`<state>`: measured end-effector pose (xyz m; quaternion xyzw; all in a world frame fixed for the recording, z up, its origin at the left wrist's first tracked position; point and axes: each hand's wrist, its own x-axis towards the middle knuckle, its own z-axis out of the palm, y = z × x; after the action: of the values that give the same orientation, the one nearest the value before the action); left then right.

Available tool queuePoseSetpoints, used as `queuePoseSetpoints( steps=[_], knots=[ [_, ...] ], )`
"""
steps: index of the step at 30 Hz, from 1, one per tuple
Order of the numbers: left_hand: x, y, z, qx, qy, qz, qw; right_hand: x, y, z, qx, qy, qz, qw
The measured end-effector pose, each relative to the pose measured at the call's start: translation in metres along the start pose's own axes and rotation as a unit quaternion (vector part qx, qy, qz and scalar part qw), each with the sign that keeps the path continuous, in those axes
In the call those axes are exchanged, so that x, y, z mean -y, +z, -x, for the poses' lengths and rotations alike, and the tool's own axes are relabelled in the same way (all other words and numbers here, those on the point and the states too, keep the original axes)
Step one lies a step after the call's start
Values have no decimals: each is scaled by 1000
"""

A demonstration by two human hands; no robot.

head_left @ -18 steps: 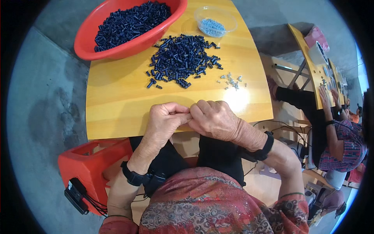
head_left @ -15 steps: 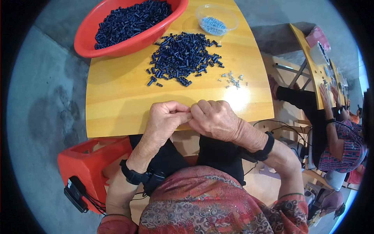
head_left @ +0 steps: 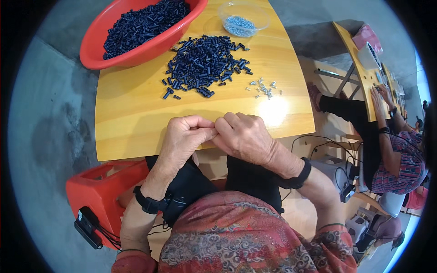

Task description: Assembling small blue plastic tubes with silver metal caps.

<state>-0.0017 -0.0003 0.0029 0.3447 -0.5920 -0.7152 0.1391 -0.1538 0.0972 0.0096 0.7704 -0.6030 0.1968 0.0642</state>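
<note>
My left hand (head_left: 184, 136) and my right hand (head_left: 243, 136) meet at the near edge of the worktop (head_left: 132, 113), with the fingertips pressed together. Both hands are curled narrow and pinch something very small between them. The piece is hidden by my fingers, so I cannot tell which way its long axis points.

Ahead of my hands, in the middle of the worktop, lies a loose pile of short dark blue tubes (head_left: 205, 63). The tubes point in all directions. A few single ones lie apart at the pile's near left side. To the right of the pile, ahead of my right hand, some small silver screws (head_left: 264, 87) are scattered.

Farther away, ahead of my left hand, a red round basin (head_left: 136, 52) stands on the far left corner, filled with the same dark blue tubes. Beside it, to the right, a clear plastic bowl (head_left: 243, 20) holds small pale blue metal parts.

Down left of my left hand, below the worktop, stands a red crate (head_left: 98, 191).
</note>
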Motion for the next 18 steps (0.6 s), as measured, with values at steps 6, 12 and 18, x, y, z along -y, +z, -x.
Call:
queuePoseSetpoints(
  steps=[6, 12, 18],
  knots=[
    [-2, 5, 0, -16, -2, -7, 1000, 9, -1, 2, 3, 84, -22, 996],
    [2, 0, 2, -16, 9, 6, 1000, 14, 6, 4, 47, 53, 1, 998],
    [6, 1, 0, -15, 23, 39, 999, 9, 10, 5, 11, 24, -23, 999]
  ],
)
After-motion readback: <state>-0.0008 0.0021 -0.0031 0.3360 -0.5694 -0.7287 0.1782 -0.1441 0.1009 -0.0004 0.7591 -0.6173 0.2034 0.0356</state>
